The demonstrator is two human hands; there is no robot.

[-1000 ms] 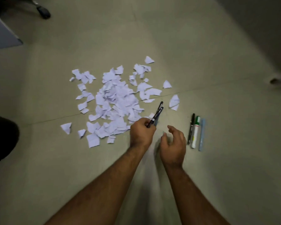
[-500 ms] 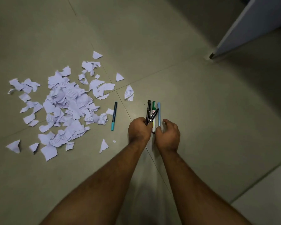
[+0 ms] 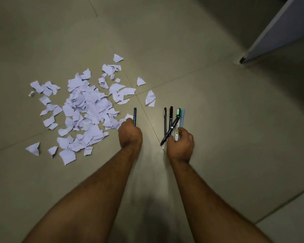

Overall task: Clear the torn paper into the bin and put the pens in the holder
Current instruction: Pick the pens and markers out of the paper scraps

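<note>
- The left hand [image 3: 130,133] curls its fingers on the dark blue pen [image 3: 135,116], which points far away.
- The right hand [image 3: 181,142] grips the pens [image 3: 174,123].

One head-worn wide-angle view looks steeply down from above at the pale tiled floor [image 3: 191,50]. Both bare forearms rise from the lower edge toward mid-frame. The floor fills nearly all of it, near enough to read print on scraps.

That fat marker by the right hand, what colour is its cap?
Green cap on a white marker, seen in the head view, the only one.
</note>
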